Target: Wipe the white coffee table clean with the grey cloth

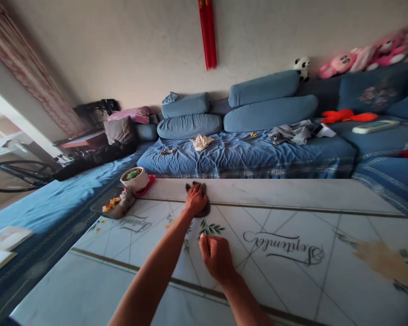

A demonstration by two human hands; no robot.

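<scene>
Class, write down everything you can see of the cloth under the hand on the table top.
The dark grey-brown cloth looks like soft, thin fabric and lies bunched and crumpled, with no visible pattern. It sits flat-lying near the far edge of the white printed table top. The left hand presses down on it, covering most of it, so only ragged folds show beyond the fingers and beside the palm. Whether it is damp cannot be told.

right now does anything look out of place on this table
Yes, at the far left corner of the table: orange-yellow scraps and a crumpled grey wad sit on a clear dish beside the white plant pot. They look like leftover litter.
</scene>
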